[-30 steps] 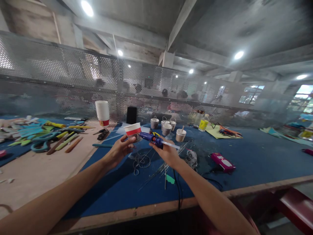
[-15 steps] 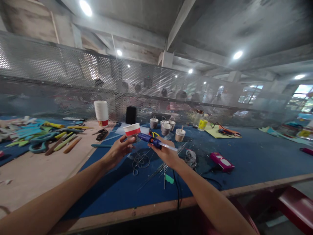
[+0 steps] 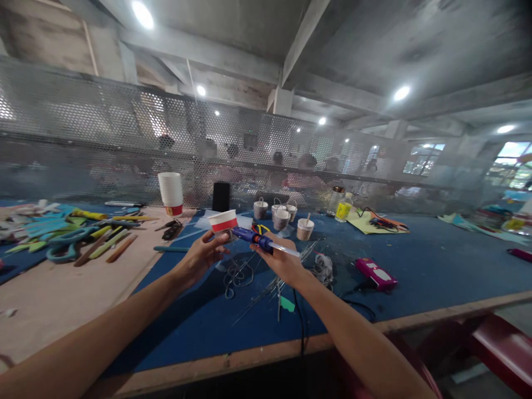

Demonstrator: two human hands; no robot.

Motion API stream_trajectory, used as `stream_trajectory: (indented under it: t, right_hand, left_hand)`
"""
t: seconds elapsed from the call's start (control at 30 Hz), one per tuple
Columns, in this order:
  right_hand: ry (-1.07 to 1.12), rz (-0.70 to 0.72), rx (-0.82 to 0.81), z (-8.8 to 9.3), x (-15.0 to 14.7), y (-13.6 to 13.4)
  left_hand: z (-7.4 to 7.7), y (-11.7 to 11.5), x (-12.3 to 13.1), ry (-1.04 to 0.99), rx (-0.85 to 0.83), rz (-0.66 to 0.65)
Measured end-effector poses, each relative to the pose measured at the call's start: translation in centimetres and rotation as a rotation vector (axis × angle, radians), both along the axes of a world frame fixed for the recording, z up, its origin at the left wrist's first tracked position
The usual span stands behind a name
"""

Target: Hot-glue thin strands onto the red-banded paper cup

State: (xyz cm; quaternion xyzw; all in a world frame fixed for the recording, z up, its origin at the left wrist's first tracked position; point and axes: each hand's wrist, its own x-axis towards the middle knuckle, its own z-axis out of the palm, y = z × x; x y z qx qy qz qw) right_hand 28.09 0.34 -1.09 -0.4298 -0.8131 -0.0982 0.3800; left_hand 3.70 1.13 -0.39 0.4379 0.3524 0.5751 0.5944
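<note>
My left hand (image 3: 206,254) is closed on a small paper cup (image 3: 223,222), white with a red band, held slightly tilted above the table. In my right hand (image 3: 282,257) is a blue hot glue gun (image 3: 252,238), with a clear glue stick (image 3: 285,249) poking out of its back end. The gun's nozzle points left and meets the cup's side, though I cannot tell whether it touches. Beneath my hands lie loose cord (image 3: 239,277) and thin wires (image 3: 266,295). Behind them stand several small cord-wrapped cups (image 3: 281,219), some with handles.
A stack of paper cups (image 3: 170,191) and a black phone (image 3: 221,197) stand at the back. Scissors (image 3: 68,246) and wooden-handled tools lie left. To the right are a magenta device (image 3: 375,274), a yellow-labelled bottle (image 3: 343,209) and a glass jar (image 3: 334,200). A perforated screen (image 3: 249,138) rises behind.
The whole view shifts very slightly. Both hands keep the cup and glue gun in almost the same position against each other.
</note>
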Motion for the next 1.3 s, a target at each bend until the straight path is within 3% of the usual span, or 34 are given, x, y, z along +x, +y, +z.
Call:
stream_trajectory:
  t: [0.77, 1.3]
  right_hand:
    - [-0.021, -0.038, 0.008, 0.35, 0.13, -0.11]
    - [-0.018, -0.074, 0.053, 0.22, 0.28, 0.23]
  left_hand:
    - [-0.5, 0.58, -0.37, -0.02, -0.012, -0.009]
    - [0.09, 0.03, -0.2, -0.027, -0.029, -0.005]
